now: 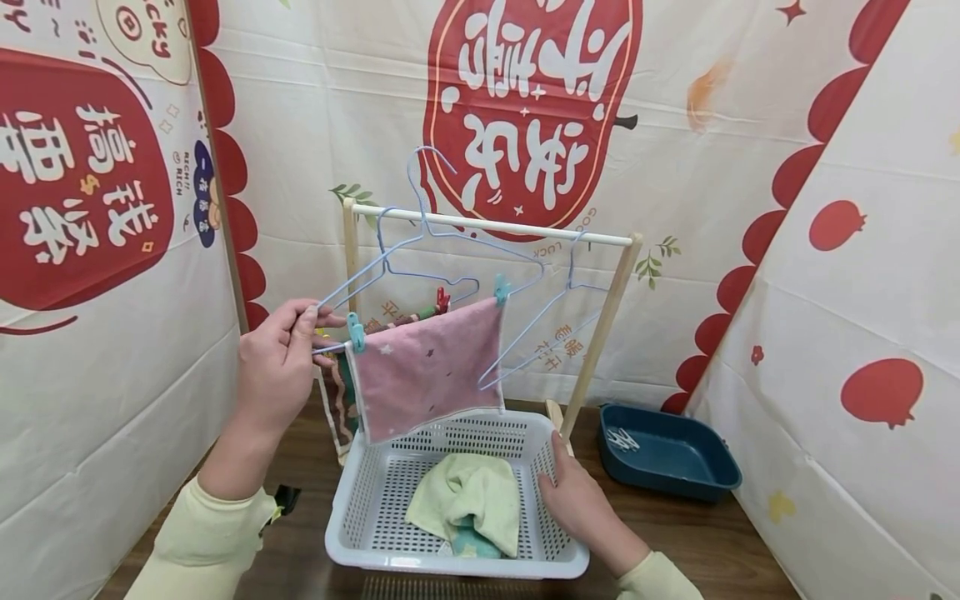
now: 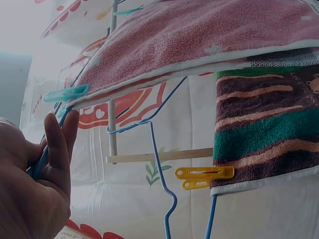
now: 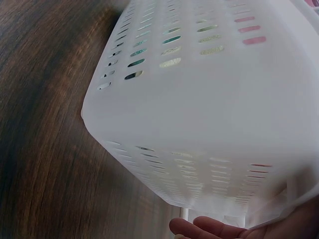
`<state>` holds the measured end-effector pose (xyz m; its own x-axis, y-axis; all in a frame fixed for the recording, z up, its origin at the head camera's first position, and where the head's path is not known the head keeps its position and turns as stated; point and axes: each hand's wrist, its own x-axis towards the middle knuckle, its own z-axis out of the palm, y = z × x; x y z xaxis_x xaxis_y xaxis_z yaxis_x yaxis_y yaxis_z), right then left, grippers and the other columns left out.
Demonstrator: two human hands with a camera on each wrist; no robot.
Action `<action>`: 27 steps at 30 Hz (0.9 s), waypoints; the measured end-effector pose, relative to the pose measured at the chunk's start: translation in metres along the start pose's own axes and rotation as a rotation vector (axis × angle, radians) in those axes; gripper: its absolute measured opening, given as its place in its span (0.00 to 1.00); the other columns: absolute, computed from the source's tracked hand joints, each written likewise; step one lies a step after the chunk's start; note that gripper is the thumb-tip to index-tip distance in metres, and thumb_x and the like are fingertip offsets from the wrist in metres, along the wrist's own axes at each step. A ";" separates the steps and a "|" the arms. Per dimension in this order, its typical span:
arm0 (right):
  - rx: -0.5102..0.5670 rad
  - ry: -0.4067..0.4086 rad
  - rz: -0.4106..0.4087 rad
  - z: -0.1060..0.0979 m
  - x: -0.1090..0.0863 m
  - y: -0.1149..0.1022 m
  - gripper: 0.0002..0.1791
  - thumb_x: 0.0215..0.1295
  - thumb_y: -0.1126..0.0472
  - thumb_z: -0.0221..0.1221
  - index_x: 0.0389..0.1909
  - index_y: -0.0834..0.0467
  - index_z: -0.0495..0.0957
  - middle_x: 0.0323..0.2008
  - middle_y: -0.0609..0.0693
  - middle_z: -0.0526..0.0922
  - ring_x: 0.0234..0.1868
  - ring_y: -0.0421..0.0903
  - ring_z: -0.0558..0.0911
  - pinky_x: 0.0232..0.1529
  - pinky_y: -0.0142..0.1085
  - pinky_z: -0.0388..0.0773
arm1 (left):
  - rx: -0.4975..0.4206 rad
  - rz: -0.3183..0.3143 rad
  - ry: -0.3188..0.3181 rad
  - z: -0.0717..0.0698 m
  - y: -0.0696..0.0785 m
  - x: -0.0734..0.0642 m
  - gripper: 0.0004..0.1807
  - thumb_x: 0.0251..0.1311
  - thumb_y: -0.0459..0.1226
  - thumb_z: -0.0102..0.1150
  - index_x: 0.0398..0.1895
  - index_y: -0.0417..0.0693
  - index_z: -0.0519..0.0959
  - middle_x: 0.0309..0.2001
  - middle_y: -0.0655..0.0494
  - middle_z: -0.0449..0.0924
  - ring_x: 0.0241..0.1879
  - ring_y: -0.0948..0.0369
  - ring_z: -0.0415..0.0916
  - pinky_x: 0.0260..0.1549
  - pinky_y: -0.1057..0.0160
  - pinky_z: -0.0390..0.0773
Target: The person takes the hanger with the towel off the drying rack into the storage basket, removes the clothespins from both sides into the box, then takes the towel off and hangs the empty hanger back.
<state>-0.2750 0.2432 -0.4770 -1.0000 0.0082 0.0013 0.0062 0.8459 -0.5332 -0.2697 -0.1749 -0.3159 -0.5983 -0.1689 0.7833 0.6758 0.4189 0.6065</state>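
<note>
Cloth [image 1: 476, 492] in basket [image 1: 450, 565], tray [image 1: 686, 454] right

A dark blue tub [image 1: 678, 458] sits at the right on the brown wood-grain bench [image 1: 731, 542], small white pieces [image 1: 622, 439] lying at its left end. White cloth [image 1: 315, 108] hangs behind, printed with a red emblem [image 1: 534, 104], white characters, leaf sprigs [image 1: 658, 258] and scalloped red borders [image 1: 228, 162].

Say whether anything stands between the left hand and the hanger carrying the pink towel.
Nothing visible does: the left hand grips the hanger at its left end. The striped towel hangs behind the pink towel, and the basket sits below; neither comes between.
</note>
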 end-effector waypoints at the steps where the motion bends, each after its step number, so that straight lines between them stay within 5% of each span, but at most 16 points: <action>1: -0.001 -0.001 0.003 0.000 0.000 0.000 0.44 0.84 0.55 0.56 0.91 0.59 0.45 0.84 0.70 0.60 0.80 0.70 0.68 0.73 0.71 0.69 | -0.010 0.000 0.007 -0.002 0.000 -0.001 0.12 0.86 0.34 0.55 0.55 0.34 0.85 0.46 0.43 0.93 0.31 0.67 0.90 0.30 0.72 0.87; 13: -0.011 -0.005 0.000 0.000 0.000 0.002 0.45 0.85 0.54 0.56 0.91 0.58 0.44 0.83 0.71 0.60 0.80 0.70 0.68 0.73 0.71 0.69 | -0.101 0.016 0.031 -0.016 -0.011 -0.012 0.10 0.83 0.28 0.55 0.52 0.29 0.85 0.40 0.44 0.91 0.31 0.69 0.89 0.28 0.71 0.87; 17: -0.015 0.003 -0.006 0.000 0.000 0.001 0.45 0.84 0.54 0.56 0.91 0.58 0.44 0.83 0.71 0.61 0.79 0.70 0.69 0.73 0.70 0.70 | -0.124 0.059 -0.006 -0.020 -0.017 -0.014 0.09 0.82 0.26 0.56 0.50 0.29 0.84 0.37 0.49 0.90 0.30 0.68 0.88 0.27 0.71 0.87; 27: -0.033 0.023 -0.041 -0.001 -0.001 0.002 0.44 0.84 0.55 0.57 0.90 0.60 0.46 0.81 0.73 0.64 0.78 0.70 0.71 0.73 0.69 0.71 | -0.222 0.120 -0.105 -0.020 -0.030 -0.021 0.07 0.80 0.21 0.53 0.47 0.24 0.82 0.35 0.42 0.89 0.31 0.66 0.90 0.26 0.69 0.87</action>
<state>-0.2743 0.2455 -0.4777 -0.9990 -0.0147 0.0420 -0.0339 0.8627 -0.5045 -0.2688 -0.2013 -0.3477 -0.5415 -0.0318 0.8401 0.8157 0.2223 0.5341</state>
